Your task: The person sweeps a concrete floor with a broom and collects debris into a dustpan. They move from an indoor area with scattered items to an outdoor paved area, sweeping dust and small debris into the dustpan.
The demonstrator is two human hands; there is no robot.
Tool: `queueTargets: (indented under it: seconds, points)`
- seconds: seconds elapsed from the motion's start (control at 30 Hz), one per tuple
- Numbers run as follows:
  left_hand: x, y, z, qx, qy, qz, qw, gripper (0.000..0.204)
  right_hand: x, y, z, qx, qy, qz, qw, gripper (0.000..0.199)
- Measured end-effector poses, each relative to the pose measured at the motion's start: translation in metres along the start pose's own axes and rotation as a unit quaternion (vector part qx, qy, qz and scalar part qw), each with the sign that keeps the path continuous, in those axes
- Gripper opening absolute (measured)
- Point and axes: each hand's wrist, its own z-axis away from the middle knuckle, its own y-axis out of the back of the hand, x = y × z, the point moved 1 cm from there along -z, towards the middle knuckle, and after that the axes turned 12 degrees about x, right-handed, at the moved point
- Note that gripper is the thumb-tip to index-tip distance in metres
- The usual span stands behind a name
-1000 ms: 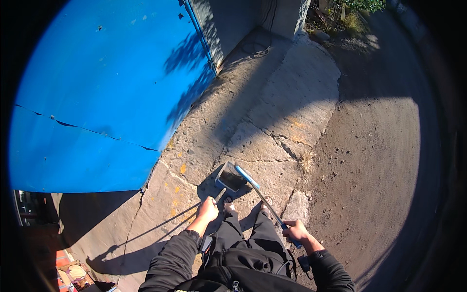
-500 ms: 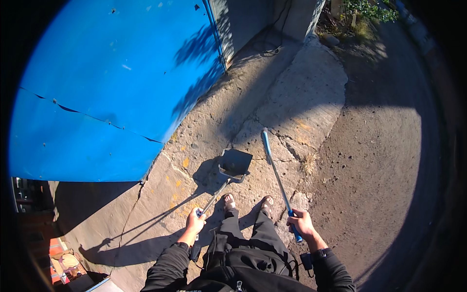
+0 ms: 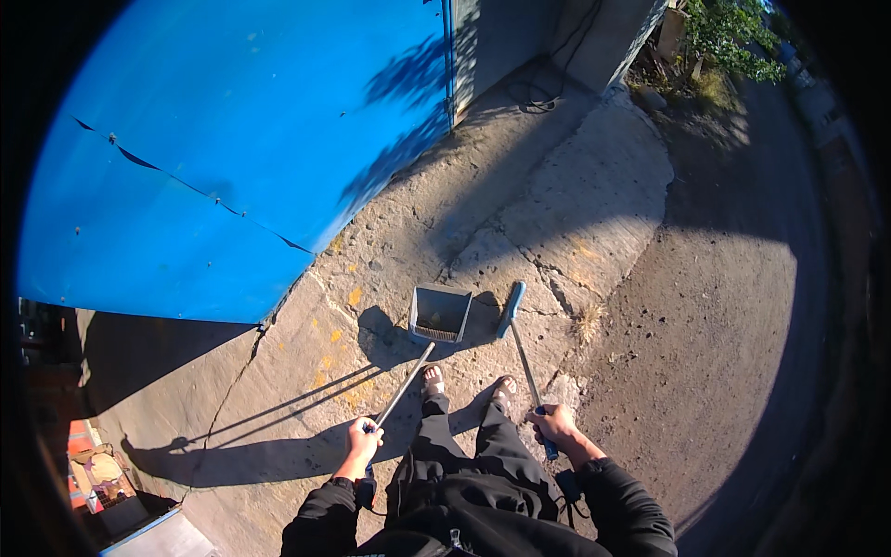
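Observation:
My left hand (image 3: 364,445) is closed round the handle of a long-handled dustpan (image 3: 439,313). The grey pan lies in front of my feet with its mouth facing away from me, and comb-like teeth show along its near side. In my closed right hand (image 3: 557,424) is the handle of a long broom (image 3: 511,309). Its narrow blue head is just right of the pan, apart from it. Whether the broom head touches the ground I cannot tell. My sandalled feet (image 3: 468,388) stand behind both tools on cracked concrete.
A large blue metal sheet (image 3: 232,167) fills the left. Dark cable (image 3: 540,100) lies by the wall at the back. Cracked concrete (image 3: 566,176) meets dirt ground (image 3: 705,316) on the right. Dry grass (image 3: 589,320) grows at that edge. Boxes and goods (image 3: 102,473) stand at lower left.
The broom head has come down and nearer to me, and turned so that it slants beside the pan. The dustpan has tilted and shifted slightly left. Both hands keep their grip.

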Motion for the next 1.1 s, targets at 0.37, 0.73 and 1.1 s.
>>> queueTargets:
  seconds: [0.37,0.73,1.1]
  points:
    - [-0.007,0.134,0.075,0.153,0.096,0.078,0.98,0.031,-0.038,-0.054,0.014,-0.177,0.121,0.051,0.975,0.015]
    - [0.024,0.185,0.079,0.256,0.094,0.113,0.955,0.033,-0.022,-0.116,-0.062,-0.207,0.068,0.013,0.976,0.021]
    - [0.084,0.128,0.069,0.205,0.128,0.023,0.97,0.024,0.17,0.144,-0.054,0.078,-0.153,-0.222,0.96,0.065]
